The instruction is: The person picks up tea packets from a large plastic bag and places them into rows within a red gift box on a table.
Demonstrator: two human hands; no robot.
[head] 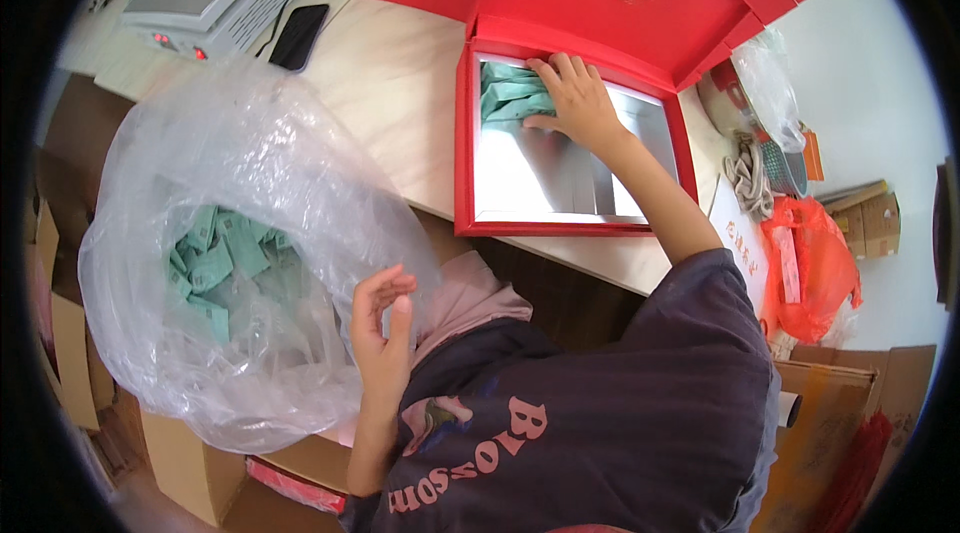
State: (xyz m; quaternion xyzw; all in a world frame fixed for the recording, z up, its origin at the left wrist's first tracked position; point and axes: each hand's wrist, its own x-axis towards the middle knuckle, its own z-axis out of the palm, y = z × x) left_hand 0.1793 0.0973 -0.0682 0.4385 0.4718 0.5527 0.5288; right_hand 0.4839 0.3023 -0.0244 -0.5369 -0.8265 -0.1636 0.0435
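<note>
My right hand (577,101) reaches into an open red gift box (463,158) with a shiny silver lining. Its thumb and fingers hold the near end of a row of small green packets (510,94) in the box's far left corner. The rest of the lined tray (517,173) is bare. My left hand (382,323) is raised in front of my body, fingers apart and curled, with nothing in it. Beside it a large clear plastic bag (300,127) gapes, with many loose green packets (225,248) inside.
A phone (300,37) and a metal machine (217,0) with red lights occupy the table's far left. Right of the box are a cloth (750,176), a mesh basket (784,167) and a red plastic bag (814,270). Cardboard boxes (825,413) stand at lower right.
</note>
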